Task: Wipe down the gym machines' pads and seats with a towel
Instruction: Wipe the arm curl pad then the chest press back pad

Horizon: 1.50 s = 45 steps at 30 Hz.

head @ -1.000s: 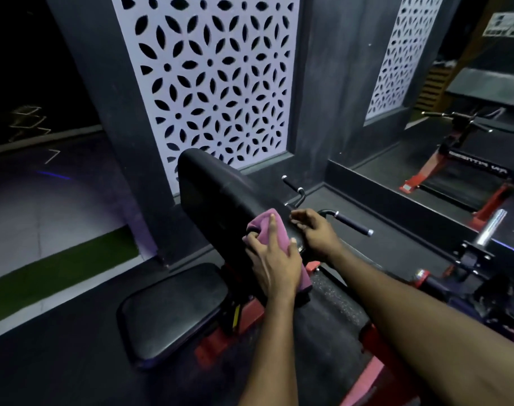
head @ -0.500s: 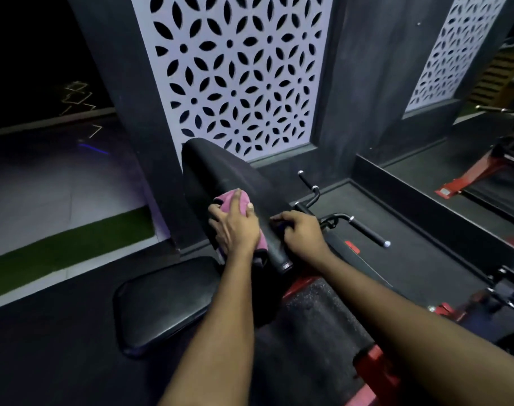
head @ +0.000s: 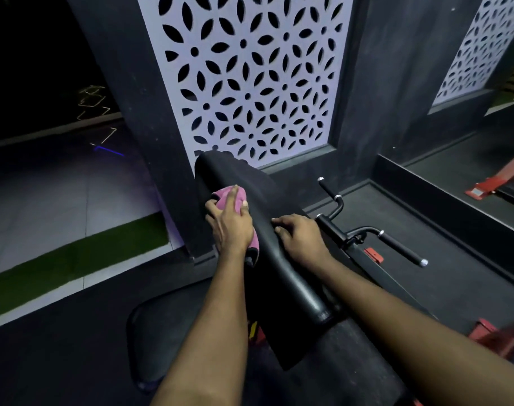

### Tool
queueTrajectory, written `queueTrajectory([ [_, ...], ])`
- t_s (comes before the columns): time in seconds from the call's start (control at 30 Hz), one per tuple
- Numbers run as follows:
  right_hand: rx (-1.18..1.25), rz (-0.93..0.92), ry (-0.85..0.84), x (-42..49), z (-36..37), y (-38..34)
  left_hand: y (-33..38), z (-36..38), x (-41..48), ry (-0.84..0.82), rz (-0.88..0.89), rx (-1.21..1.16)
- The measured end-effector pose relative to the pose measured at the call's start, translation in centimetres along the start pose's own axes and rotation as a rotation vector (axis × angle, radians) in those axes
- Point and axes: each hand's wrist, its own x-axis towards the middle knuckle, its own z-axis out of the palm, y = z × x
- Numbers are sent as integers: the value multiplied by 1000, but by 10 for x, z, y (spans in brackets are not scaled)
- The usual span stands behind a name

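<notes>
A long black back pad (head: 250, 183) slopes up from the machine toward the wall. My left hand (head: 231, 225) presses a pink towel (head: 231, 197) flat against the pad's left face, near its upper half; part of the towel hangs out below my palm. My right hand (head: 298, 237) rests on the pad's right edge, fingers curled over it, holding no towel. Below left lies the black seat (head: 162, 326), partly hidden by my left forearm.
Black handle bars (head: 396, 244) with chrome ends stick out right of the pad. A dark wall with a white cut-out panel (head: 250, 77) stands just behind. Red machine frames (head: 496, 186) lie at the right. A green floor strip (head: 74, 259) runs at left.
My left hand has slid the towel up the pad, from near its lower end toward its upper half. My right hand has stayed on the pad's right edge. My view has moved closer.
</notes>
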Motion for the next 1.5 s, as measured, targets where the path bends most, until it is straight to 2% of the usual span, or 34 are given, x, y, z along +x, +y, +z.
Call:
queueTrajectory([
  [0.17, -107, 24, 137, 1, 21, -7, -6, 7, 73, -20, 15, 45],
  [0.37, -170, -10, 179, 2, 27, -7, -13, 6, 148, -32, -21, 22],
  [0.5, -183, -17, 178, 2, 28, -9, -19, 4, 153, -36, -48, -24],
  [0.63, -172, -15, 177, 1, 27, -11, -31, 7, 113, -39, -52, -85],
  [0.9, -271, 81, 206, -12, 13, -27, -40, 3, -47, -57, -67, -308],
  [1.0, -186, 108, 165, -25, 4, -28, -41, 2, -93, -65, -79, -323],
  [1.07, -163, 60, 79, -46, -5, -26, -40, 1, -123, -59, -92, -340],
  [1.2, -160, -29, 5, -89, -17, -9, -38, 3, -163, -46, -100, -344],
  [1.37, -59, -24, 8, -111, -18, 5, -33, 4, -206, -25, -120, -370],
  [1.5, -79, -4, 34, -115, -12, 2, -32, 8, -230, -1, -153, -407],
])
